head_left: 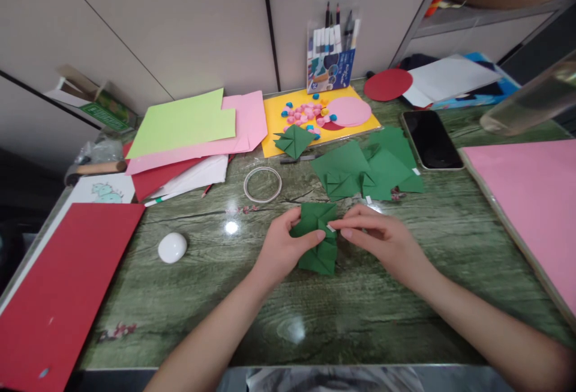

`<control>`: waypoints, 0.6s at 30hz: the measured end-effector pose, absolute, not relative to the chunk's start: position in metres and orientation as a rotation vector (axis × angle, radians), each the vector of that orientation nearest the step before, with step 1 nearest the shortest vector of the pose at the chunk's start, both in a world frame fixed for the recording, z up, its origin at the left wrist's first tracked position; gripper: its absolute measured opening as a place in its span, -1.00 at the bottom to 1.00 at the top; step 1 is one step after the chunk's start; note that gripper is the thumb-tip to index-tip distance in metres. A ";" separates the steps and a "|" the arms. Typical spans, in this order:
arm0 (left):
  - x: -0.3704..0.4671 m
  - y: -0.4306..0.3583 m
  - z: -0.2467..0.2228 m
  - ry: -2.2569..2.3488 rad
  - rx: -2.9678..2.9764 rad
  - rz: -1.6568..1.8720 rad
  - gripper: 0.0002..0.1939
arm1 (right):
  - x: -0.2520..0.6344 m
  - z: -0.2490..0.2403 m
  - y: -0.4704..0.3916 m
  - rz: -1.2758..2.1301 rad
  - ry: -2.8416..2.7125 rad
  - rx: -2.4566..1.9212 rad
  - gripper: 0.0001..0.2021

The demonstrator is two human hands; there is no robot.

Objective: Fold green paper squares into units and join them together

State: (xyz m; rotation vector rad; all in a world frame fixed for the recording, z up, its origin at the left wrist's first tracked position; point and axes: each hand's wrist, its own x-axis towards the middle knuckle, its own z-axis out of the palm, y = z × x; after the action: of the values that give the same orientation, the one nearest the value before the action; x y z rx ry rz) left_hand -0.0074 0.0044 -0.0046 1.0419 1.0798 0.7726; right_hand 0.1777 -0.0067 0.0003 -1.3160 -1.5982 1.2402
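My left hand [288, 239] grips a folded green paper piece [317, 260] by its left side, thumb on top and fingers behind. At the paper's right edge, my right hand [378, 233] has its fingertips on a small white strip [331, 228] that lies against a fold. The strip looks like a bit of tape or its backing. Just beyond, more folded green papers [360, 167] lie in an overlapping pile. Another green folded shape [294, 141] rests by the yellow sheet. A roll of narrow tape [263, 185] lies flat to the upper left of my left hand.
A white egg-shaped object [172, 248] and red card [67, 284] are on the left. Lime and pink sheets [184, 119] lie behind. Pink and blue bits cover a yellow sheet [272, 122] below a marker pack [332, 59]. A phone [432, 140] and pink board [531, 200] sit right.
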 end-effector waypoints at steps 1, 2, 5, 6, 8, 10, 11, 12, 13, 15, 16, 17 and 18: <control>-0.007 0.004 -0.005 1.081 1.047 0.774 -0.73 | 0.178 0.000 -0.007 1.260 -1.587 -1.317 -0.83; -0.008 0.004 -0.005 1.082 1.051 0.776 -0.73 | 0.178 0.000 -0.006 1.272 -1.581 -1.317 -0.83; -0.008 0.004 -0.004 1.078 1.053 0.786 -0.73 | 0.178 0.000 -0.007 1.270 -1.588 -1.310 -0.83; -0.008 0.004 -0.004 1.076 1.053 0.789 -0.73 | 0.178 0.000 -0.007 1.264 -1.595 -1.309 -0.82; -0.008 0.004 -0.004 1.080 1.053 0.793 -0.74 | 0.178 0.000 -0.007 1.241 -1.616 -1.308 -0.82; -0.008 0.004 -0.004 1.084 1.045 0.790 -0.74 | 0.177 0.001 -0.008 1.197 -1.647 -1.304 -0.82; -0.008 0.004 -0.004 1.082 1.039 0.788 -0.73 | 0.177 0.001 -0.008 1.166 -1.667 -1.301 -0.82; -0.008 0.004 -0.004 1.078 1.032 0.786 -0.73 | 0.177 0.001 -0.009 1.130 -1.689 -1.299 -0.81; -0.008 0.003 -0.004 1.071 1.026 0.786 -0.73 | 0.176 0.001 -0.010 1.094 -1.713 -1.299 -0.81; -0.007 0.003 -0.004 1.059 1.012 0.792 -0.73 | 0.176 0.001 -0.011 1.026 -1.756 -1.302 -0.79; -0.007 0.003 -0.004 1.054 1.005 0.796 -0.73 | 0.176 0.001 -0.012 0.997 -1.775 -1.304 -0.79; -0.007 0.003 -0.004 1.053 0.999 0.802 -0.73 | 0.176 0.002 -0.013 0.975 -1.789 -1.304 -0.78; -0.007 0.003 -0.004 1.053 0.993 0.806 -0.74 | 0.177 0.002 -0.013 0.956 -1.801 -1.302 -0.78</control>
State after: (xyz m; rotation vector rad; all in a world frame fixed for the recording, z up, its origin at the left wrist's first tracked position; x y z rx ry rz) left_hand -0.0072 0.0025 -0.0042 0.9930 1.0534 0.8063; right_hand 0.1767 -0.0131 0.0015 -1.3015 -1.8010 0.9565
